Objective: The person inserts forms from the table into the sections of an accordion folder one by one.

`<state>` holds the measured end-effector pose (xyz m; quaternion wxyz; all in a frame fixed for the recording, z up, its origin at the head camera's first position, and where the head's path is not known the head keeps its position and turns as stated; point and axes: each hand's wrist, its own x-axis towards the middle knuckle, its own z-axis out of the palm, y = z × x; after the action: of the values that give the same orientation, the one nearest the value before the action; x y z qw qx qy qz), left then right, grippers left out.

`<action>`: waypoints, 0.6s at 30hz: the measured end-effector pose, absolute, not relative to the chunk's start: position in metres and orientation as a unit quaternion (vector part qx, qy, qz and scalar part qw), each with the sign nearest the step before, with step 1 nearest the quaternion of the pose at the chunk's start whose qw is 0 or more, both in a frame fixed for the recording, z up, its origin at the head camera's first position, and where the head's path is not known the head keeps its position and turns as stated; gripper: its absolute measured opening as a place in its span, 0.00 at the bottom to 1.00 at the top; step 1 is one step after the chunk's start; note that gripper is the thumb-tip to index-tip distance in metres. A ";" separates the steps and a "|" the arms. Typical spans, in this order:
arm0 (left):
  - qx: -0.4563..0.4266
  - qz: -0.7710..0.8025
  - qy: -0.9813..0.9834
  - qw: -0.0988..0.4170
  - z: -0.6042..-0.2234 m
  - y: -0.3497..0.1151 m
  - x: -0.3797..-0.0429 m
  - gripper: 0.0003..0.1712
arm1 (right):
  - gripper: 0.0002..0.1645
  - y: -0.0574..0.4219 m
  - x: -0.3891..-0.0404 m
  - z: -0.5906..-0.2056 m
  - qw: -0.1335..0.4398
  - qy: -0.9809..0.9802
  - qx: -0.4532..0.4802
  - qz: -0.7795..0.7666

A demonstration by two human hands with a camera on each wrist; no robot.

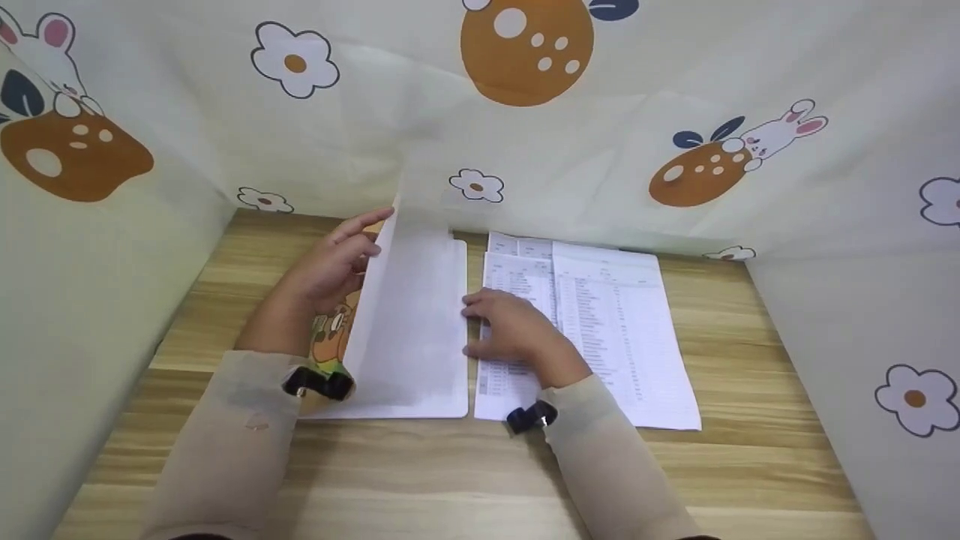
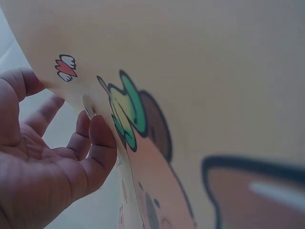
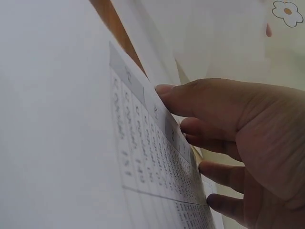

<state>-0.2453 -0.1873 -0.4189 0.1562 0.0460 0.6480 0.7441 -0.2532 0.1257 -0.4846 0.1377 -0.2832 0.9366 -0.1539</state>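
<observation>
A folder [image 1: 460, 330] with a cartoon-printed outside and white inner side lies in the middle, its front cover [image 2: 228, 95] raised at a steep tilt. My left hand [image 1: 330, 266] holds that cover near its upper free edge. In the left wrist view, the left fingers [image 2: 97, 138] bend against the printed face, by a small pale tab [image 2: 89, 106]. My right hand [image 1: 517, 326] hovers over the left part of the printed sheets [image 1: 615, 337], thumb and fingertips pointing at the folder's right edge. Its thumb [image 3: 167, 90] overlaps a sheet's edge in the right wrist view.
Several table-printed pages overlap right of the folder, separated from it by a narrow strip of wooden tabletop [image 1: 390, 480]. A patterned cloth [image 1: 390, 127] with rabbits, flowers and orange fruit hangs close behind, and light side walls [image 1: 847, 210] flank the table.
</observation>
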 end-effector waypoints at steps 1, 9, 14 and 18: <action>0.046 0.752 0.639 0.155 -0.419 -0.189 -0.245 0.38 | 0.40 0.125 -0.253 -0.485 0.137 0.937 -0.283 -0.153; 0.044 0.782 0.605 0.143 -0.417 -0.198 -0.243 0.39 | 0.39 0.125 -0.252 -0.482 0.136 0.936 -0.285 -0.155; 0.051 0.788 0.598 0.137 -0.419 -0.198 -0.242 0.39 | 0.39 0.128 -0.252 -0.480 0.128 0.933 -0.299 -0.155; 0.053 0.795 0.589 0.135 -0.422 -0.198 -0.240 0.39 | 0.38 0.131 -0.252 -0.479 0.128 0.930 -0.303 -0.161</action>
<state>-0.2400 -0.1981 -0.4218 0.1346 0.0530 0.5888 0.7952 -0.2522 0.1306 -0.4789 0.1284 -0.3033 0.9304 -0.1609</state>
